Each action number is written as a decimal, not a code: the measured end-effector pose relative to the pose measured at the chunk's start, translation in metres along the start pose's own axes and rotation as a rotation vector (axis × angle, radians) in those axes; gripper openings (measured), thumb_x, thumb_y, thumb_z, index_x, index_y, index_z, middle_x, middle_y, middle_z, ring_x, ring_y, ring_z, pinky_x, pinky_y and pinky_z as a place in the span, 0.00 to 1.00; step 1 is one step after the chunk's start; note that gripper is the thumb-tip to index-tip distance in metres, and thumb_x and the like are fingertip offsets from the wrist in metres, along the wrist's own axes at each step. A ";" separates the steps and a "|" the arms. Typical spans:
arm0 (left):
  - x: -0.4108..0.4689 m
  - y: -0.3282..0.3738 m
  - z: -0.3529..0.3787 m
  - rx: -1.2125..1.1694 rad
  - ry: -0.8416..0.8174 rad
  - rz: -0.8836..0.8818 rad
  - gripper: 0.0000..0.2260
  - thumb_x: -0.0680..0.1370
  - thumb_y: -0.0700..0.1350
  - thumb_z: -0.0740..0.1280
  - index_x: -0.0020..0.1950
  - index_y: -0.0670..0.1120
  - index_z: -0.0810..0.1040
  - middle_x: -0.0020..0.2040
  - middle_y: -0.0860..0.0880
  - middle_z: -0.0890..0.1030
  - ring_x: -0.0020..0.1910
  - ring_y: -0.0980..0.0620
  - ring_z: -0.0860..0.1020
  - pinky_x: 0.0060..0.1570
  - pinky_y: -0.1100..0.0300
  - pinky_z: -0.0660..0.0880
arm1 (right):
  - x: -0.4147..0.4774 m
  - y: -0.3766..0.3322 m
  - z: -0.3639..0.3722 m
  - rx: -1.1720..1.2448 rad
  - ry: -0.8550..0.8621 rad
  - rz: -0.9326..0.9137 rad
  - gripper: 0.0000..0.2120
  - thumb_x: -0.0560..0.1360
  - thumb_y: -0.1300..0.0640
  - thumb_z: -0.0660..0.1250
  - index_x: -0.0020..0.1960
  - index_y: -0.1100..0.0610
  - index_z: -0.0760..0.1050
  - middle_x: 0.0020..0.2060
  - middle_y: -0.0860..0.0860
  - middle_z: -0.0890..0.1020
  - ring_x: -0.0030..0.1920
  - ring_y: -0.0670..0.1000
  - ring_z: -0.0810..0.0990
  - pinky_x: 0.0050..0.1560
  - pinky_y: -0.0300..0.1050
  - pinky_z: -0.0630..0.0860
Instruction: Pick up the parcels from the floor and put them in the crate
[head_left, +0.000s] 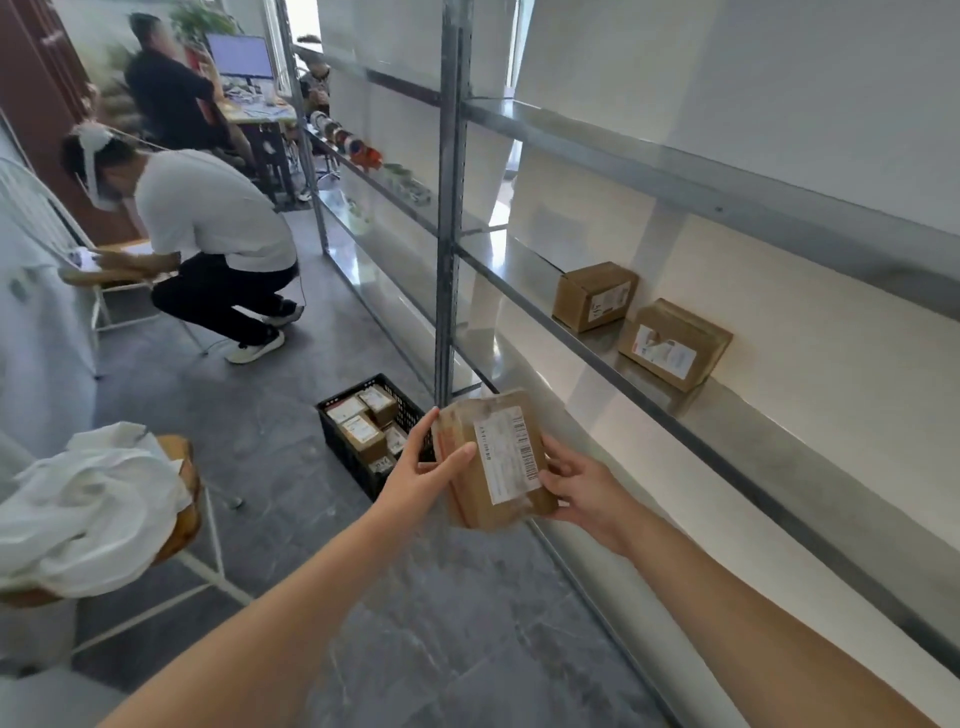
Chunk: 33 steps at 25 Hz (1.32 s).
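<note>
Hands: left hand (421, 467) and right hand (582, 488), fingers (425, 430) curled round one brown labelled parcel (493, 462), held above the floor (415, 623) | Crate (347, 460): black, part-filled, on the floor just beyond | Step: carrying | Next: probably lower it into the crate's free space

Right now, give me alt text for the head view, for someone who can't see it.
The left hand and right hand hold a labelled brown parcel above the floor, just short of a black crate that has parcels in it. Two boxes sit on the metal shelf at right.
</note>
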<state>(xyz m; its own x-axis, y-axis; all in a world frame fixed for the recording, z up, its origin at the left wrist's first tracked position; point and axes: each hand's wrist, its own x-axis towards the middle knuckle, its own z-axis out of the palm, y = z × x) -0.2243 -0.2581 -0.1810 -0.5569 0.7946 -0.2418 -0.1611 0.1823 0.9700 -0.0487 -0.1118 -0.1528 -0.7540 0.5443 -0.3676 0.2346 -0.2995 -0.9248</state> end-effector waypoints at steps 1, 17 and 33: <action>0.004 -0.002 -0.009 -0.001 0.030 -0.019 0.37 0.65 0.65 0.76 0.68 0.73 0.61 0.60 0.56 0.77 0.57 0.53 0.78 0.56 0.50 0.78 | 0.012 0.001 0.012 -0.002 0.000 0.022 0.26 0.81 0.70 0.58 0.75 0.49 0.67 0.62 0.55 0.80 0.60 0.54 0.81 0.50 0.52 0.83; 0.166 0.023 -0.043 0.010 0.255 -0.167 0.22 0.63 0.64 0.77 0.55 0.73 0.75 0.46 0.53 0.85 0.42 0.57 0.85 0.34 0.66 0.79 | 0.246 -0.054 0.012 -0.421 -0.213 0.186 0.24 0.76 0.38 0.65 0.70 0.40 0.66 0.61 0.51 0.77 0.57 0.57 0.80 0.54 0.61 0.81; 0.281 0.011 -0.083 -0.324 0.084 -0.232 0.33 0.69 0.37 0.77 0.70 0.52 0.70 0.64 0.45 0.77 0.60 0.47 0.80 0.55 0.54 0.79 | 0.398 -0.062 -0.007 -0.031 -0.096 0.442 0.30 0.74 0.34 0.64 0.66 0.55 0.69 0.59 0.57 0.80 0.56 0.58 0.80 0.45 0.56 0.81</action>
<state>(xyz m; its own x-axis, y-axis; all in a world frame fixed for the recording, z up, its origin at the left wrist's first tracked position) -0.4499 -0.0807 -0.2404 -0.5382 0.7014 -0.4673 -0.5314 0.1479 0.8341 -0.3589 0.1286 -0.2424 -0.6301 0.2941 -0.7187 0.5643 -0.4625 -0.6839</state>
